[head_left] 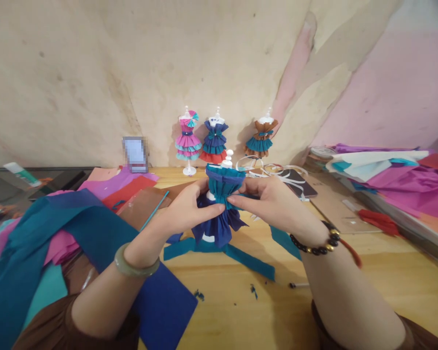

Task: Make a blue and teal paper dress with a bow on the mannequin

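Observation:
A small white mannequin stands in the middle, wearing a pleated teal paper bodice with a blue top edge and a dark blue skirt. My left hand grips the bodice from the left, its thumb pressed on the front near the waist. From the right, my right hand pinches the same bodice at the waist between thumb and fingers. Teal paper strips lie on the table below the skirt.
Three dressed mannequins, one in pink, stand by the wall. Coloured paper piles lie at left and right. A phone, blue sheet, white ribbon loops and paper scraps are around.

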The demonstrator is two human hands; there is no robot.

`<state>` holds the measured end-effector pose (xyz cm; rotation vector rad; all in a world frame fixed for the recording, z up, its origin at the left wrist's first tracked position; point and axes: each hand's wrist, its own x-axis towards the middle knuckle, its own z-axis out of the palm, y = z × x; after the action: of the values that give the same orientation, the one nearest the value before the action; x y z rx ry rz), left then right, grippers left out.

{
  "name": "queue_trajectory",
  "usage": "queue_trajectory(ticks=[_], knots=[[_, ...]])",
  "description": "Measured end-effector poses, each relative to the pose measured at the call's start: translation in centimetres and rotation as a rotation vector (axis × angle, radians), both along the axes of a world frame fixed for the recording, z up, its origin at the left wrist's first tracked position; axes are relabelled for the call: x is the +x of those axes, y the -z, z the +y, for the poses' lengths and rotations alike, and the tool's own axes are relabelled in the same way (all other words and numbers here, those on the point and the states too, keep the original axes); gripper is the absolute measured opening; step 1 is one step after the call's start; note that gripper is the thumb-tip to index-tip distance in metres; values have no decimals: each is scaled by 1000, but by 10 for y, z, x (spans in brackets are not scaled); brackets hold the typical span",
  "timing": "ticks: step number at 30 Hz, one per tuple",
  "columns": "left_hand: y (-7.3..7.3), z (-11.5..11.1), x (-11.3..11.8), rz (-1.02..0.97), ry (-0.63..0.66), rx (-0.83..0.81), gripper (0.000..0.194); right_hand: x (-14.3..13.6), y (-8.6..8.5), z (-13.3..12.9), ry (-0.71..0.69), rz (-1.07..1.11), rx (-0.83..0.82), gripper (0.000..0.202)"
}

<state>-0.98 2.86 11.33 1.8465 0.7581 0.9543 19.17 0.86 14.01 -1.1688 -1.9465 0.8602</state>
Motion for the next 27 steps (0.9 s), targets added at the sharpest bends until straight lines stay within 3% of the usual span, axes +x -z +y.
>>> queue_trajectory(ticks=[7, 13, 19, 22, 27], knots=[[4, 2, -2, -35, 54, -13, 41, -2, 0, 0, 29, 2, 11, 18], [12, 3, 1, -53, -101, -19, 43, -4, 2, 0, 10, 25, 2, 15], [4, 0, 1, -72, -147, -1, 40, 1, 3, 3, -27, -5, 54, 19], [2, 2, -3, -90, -192, 1, 41, 3, 2, 2, -1, -19, 193, 22], [1, 6, -5, -137, -190, -98, 42, 0, -4, -10, 8, -112, 633, 15]])
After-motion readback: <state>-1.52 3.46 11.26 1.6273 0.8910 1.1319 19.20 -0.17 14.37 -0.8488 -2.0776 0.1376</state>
